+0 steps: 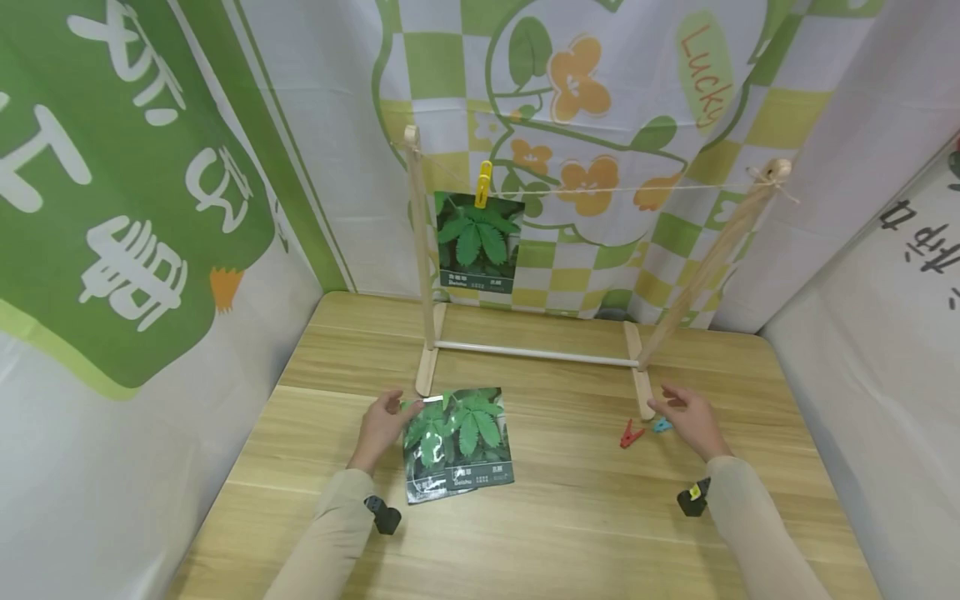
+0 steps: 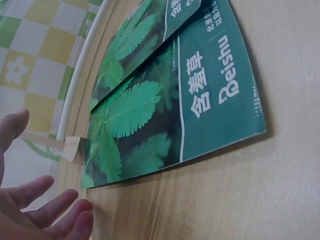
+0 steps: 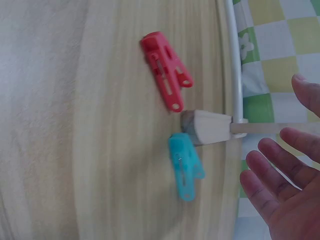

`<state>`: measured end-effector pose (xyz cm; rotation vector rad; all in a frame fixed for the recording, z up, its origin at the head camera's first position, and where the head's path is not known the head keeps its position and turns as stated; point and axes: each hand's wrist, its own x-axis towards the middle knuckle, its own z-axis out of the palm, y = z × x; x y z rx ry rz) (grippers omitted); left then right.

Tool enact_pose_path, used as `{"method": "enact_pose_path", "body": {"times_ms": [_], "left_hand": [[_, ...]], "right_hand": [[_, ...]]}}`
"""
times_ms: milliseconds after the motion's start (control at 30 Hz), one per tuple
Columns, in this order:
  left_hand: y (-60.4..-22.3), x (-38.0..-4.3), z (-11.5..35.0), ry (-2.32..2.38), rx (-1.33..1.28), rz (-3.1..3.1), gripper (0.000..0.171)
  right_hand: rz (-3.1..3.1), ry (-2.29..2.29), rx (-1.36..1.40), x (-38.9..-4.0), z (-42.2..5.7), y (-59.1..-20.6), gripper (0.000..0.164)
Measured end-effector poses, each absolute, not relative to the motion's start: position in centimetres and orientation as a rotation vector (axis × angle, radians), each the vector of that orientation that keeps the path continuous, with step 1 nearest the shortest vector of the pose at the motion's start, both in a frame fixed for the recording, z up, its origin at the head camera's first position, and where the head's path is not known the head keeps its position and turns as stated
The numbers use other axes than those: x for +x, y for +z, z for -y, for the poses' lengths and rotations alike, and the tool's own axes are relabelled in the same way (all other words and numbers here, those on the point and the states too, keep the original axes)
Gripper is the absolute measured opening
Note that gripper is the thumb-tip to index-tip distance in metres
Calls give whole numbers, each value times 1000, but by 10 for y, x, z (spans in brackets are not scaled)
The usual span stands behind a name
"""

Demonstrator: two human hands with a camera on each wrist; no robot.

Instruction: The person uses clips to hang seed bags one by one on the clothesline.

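Note:
Two green seed packets (image 1: 480, 442) with leaf pictures overlap on the table, and my left hand (image 1: 382, 425) is at their upper left corner. In the left wrist view its fingers (image 2: 65, 210) are spread and relaxed beside the packet's edge, holding nothing. My right hand (image 1: 692, 421) hovers by a blue clothespin (image 3: 184, 167), its fingers loosely extended. A red clothespin (image 3: 165, 72) lies a little to the left of the blue one. Another seed packet (image 1: 478, 246) hangs from a string, clipped by a yellow clothespin (image 1: 483, 185).
A wooden rack stands at the table's back, with a left post (image 1: 422, 250), a right post (image 1: 712, 267) and a white crossbar (image 1: 532, 354). Its string (image 1: 622, 189) runs between the post tops. Printed curtains (image 1: 577, 83) hang behind and at both sides.

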<state>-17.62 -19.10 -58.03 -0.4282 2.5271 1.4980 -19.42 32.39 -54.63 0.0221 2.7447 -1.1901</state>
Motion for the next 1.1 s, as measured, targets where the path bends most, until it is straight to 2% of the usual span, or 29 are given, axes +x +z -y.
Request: {"method": "enact_pose_path", "body": {"times_ms": [367, 633, 1100], "left_hand": [[-589, -177, 191, 1340, -401, -2588, 76], [-588, -171, 184, 990, -305, -2792, 84], [-589, -165, 158, 700, -367, -2922, 85]], "right_hand": [[-2714, -1121, 73, -193, -332, -563, 68], [-2724, -1053, 69, -196, -337, -567, 70], [-2739, -863, -13, -202, -345, -570, 66]]}}
